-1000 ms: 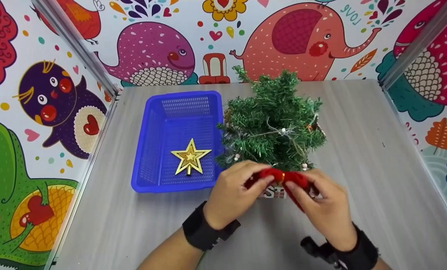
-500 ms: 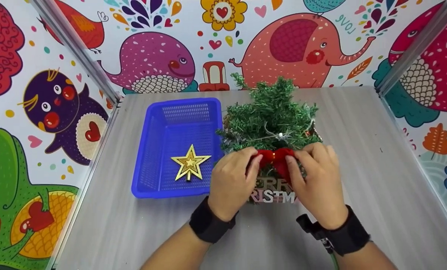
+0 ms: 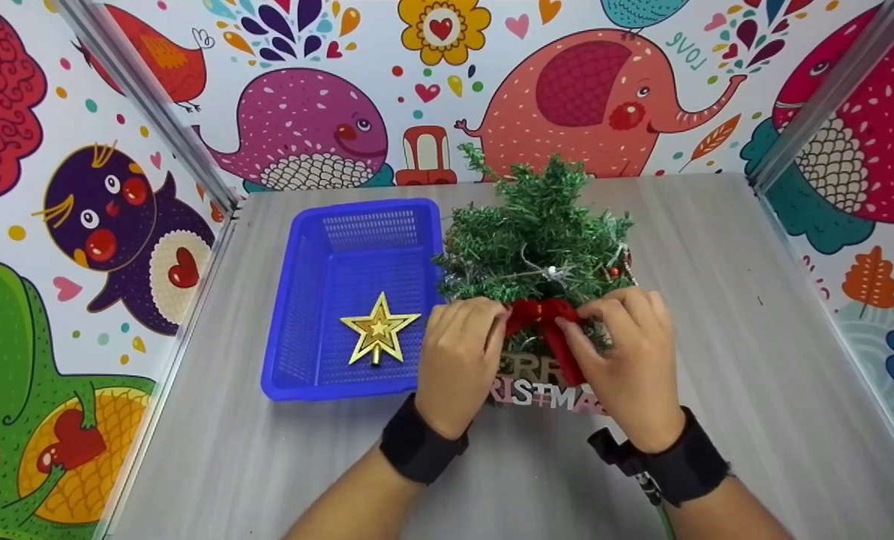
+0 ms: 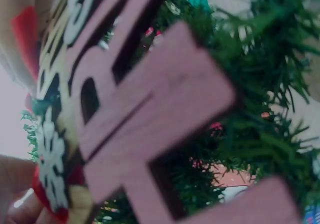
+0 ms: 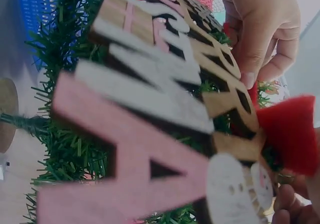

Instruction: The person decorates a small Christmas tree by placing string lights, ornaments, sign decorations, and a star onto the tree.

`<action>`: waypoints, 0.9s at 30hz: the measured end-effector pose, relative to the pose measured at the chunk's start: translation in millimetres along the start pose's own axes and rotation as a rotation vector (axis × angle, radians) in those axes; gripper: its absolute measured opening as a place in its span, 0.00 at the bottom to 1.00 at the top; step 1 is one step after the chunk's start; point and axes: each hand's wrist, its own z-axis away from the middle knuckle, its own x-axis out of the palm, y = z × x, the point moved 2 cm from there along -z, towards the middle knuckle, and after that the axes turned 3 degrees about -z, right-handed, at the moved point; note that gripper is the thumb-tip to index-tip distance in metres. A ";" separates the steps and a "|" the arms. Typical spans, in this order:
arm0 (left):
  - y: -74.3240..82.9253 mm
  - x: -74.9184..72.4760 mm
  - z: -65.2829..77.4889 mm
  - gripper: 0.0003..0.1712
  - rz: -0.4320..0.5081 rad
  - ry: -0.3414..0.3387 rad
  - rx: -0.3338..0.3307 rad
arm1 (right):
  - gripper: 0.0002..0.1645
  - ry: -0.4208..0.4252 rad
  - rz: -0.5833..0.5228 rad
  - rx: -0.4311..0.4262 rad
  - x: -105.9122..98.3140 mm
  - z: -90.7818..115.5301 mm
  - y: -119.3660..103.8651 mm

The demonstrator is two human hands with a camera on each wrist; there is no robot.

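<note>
A red velvet bow (image 3: 541, 311) with a gold tie lies against the front branches of a small Christmas tree (image 3: 544, 225). My left hand (image 3: 458, 356) pinches its left loop, while the thumb and fingers of my right hand (image 3: 634, 356) grip the right side. One ribbon tail (image 3: 559, 349) hangs over a wooden "MERRY CHRISTMAS" sign (image 3: 541, 394) on the tree's lower front. In the right wrist view, red ribbon (image 5: 290, 134) shows beside the sign's letters. Pink letters (image 4: 155, 94) fill much of the left wrist view; fingers show at its left edge.
Left of the tree stands a blue plastic basket (image 3: 278, 315), with a gold star topper (image 3: 379, 328) lying in it. A silvery ornament with a white bead (image 3: 553, 273) is on the branches above the bow. Printed wall panels (image 3: 432, 90) enclose the grey table (image 3: 724, 315).
Both hands have carried the bow forward from in front of the sign onto the tree's front branches. Over the last half second they shift only slightly; more of the hanging tail shows.
</note>
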 end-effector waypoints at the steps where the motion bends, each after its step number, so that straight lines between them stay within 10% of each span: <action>1: -0.5 0.3 0.6 0.02 -0.012 -0.001 0.001 | 0.15 -0.003 0.000 0.003 0.5 0.4 0.0; 17: -6.6 -5.0 9.8 0.04 -0.036 0.017 -0.005 | 0.19 -0.067 -0.072 0.016 -5.4 4.8 -2.8; 27: -29.4 -26.5 15.8 0.06 0.035 0.130 -0.044 | 0.22 0.112 -0.202 -0.142 -17.8 24.1 -9.9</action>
